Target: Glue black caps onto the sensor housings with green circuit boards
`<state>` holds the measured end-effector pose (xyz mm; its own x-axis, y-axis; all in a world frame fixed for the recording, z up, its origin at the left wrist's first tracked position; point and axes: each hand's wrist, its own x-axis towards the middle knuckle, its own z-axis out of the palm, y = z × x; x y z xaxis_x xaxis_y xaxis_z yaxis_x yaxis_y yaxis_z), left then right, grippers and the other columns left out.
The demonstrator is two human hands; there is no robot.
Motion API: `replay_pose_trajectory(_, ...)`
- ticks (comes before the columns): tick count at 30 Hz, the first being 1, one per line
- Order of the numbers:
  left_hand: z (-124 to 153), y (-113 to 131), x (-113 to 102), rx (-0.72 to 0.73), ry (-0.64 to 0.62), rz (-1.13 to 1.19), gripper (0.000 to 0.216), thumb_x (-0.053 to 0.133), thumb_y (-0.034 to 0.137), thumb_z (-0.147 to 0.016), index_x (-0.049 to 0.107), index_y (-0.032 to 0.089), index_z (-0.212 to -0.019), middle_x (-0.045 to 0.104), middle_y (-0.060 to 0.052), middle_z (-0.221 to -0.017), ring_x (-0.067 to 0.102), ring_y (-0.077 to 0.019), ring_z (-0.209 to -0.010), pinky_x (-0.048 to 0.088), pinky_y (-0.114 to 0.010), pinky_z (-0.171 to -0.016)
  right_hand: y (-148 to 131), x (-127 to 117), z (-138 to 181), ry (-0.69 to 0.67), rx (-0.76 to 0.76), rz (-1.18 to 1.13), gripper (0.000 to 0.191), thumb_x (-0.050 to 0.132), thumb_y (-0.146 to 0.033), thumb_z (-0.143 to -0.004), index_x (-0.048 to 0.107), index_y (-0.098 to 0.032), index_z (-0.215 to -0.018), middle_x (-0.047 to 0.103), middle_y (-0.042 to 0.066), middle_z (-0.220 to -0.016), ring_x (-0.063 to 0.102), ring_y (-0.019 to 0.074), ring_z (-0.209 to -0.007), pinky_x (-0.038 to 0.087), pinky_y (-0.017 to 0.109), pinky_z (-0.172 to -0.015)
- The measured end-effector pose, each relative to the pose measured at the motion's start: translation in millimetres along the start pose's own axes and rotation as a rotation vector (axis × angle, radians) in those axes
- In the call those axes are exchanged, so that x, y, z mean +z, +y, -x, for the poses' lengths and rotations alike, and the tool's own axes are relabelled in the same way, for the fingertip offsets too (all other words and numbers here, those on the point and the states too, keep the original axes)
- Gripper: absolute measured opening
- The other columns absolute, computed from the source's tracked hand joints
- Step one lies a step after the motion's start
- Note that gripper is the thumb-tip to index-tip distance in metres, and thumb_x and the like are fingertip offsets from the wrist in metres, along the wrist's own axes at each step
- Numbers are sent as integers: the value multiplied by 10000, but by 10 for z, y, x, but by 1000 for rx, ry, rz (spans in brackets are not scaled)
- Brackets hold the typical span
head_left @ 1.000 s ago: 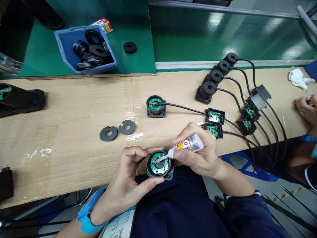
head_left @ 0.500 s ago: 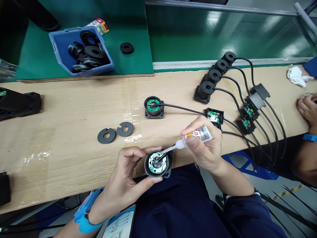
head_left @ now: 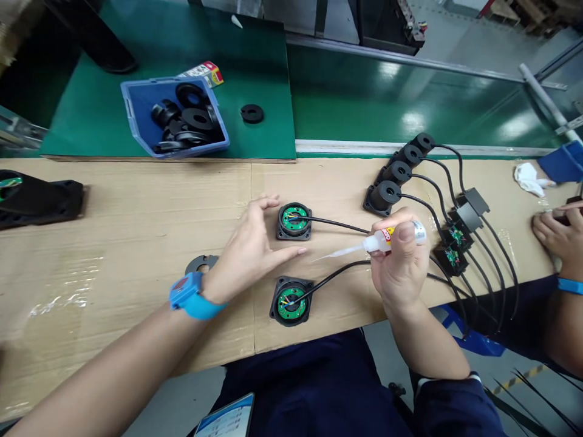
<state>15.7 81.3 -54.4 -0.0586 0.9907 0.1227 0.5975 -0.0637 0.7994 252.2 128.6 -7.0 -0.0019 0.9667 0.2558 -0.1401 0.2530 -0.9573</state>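
Note:
My left hand (head_left: pixel 255 246) is open beside a round black housing (head_left: pixel 294 221) with a green circuit board and a cable, thumb and fingers spread around its left side. Whether the fingertips touch it I cannot tell. A second black housing (head_left: pixel 292 301), also with a green board and cable, lies nearer me on the table. In my right hand (head_left: pixel 401 261) is a white glue bottle (head_left: pixel 385 238) with a long thin nozzle, pointing left between the two housings. A grey notched ring (head_left: pixel 200 263) lies partly hidden behind my left wrist.
A blue bin (head_left: pixel 132 118) of black rings stands on a green board (head_left: pixel 268 60), near a loose black ring (head_left: pixel 252 113). Finished-looking black housings (head_left: pixel 385 195) with cables and small boxes (head_left: pixel 465 215) line the right. Another person's hand (head_left: pixel 558 233) rests at far right.
My left hand has let go of the near housing, which now lies on the table, and moved up to the farther one. The glue bottle has moved right, away from the near housing.

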Motion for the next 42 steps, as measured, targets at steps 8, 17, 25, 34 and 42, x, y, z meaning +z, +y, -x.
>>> replay_pose_trajectory(8,-105,136,-36,220,-3,-92,406,710,395,-918,547,209,-1240,679,-125,-1188,683,-343,-1159,587,-524,-990,-56,28,-78,-17,-110,91,368,781,-615,-913,727,-255,-854,606,-30,-664,476,102,-471,355,279,-423)
replay_pose_trajectory(17,287,341,-259,406,60,-248,606,737,241,-944,542,310,-1514,718,-56,-1187,701,-273,-1040,612,-462,-944,-71,0,-10,-291,-151,181,219,801,-438,-953,738,-232,-988,670,-14,-757,529,108,-528,396,301,-459)
replay_pose_trajectory(25,301,366,-304,468,53,-279,621,763,212,-936,553,257,-1519,729,-72,-1199,711,-253,-1072,600,-411,-985,-145,1,5,-375,-136,216,194,835,-391,-931,716,-247,-985,691,-8,-794,571,121,-588,443,307,-515)
replay_pose_trajectory(34,300,339,-288,421,39,-254,628,772,242,-928,562,278,-1518,712,-65,-1192,698,-260,-1063,573,-410,-999,-207,29,-23,-386,-183,285,199,817,-389,-944,688,-238,-930,682,-29,-756,560,98,-550,447,278,-503)
replay_pose_trajectory(42,299,335,-290,322,-1,-223,587,765,339,-940,578,327,-1496,720,-40,-1200,715,-251,-1061,585,-404,-1002,-220,49,-40,-379,-267,341,256,766,-450,-980,673,-218,-923,687,-27,-761,580,79,-551,472,231,-515)
